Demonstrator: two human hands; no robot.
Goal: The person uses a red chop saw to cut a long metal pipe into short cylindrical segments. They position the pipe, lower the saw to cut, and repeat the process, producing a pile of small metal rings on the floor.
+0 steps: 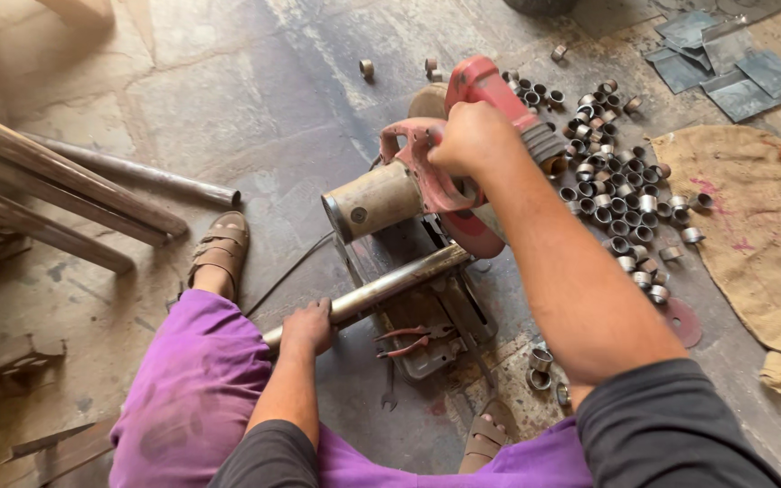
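A red chop saw (427, 185) with a round blade guard stands on the floor in front of me. My right hand (470, 137) is closed around its red handle, holding the saw head over the cut. A steel pipe (390, 285) lies across the saw's base under the blade. My left hand (307, 327) grips that pipe near its close end, at my knee. The blade's edge is hidden behind the guard and my arm.
Several short cut pipe rings (616, 194) are heaped right of the saw, a few more by my foot. Red-handled pliers (413, 339) lie on the saw's base. Long pipes (74, 194) rest at the left, burlap sacking (761, 235) at the right, metal sheets (725, 63) far right.
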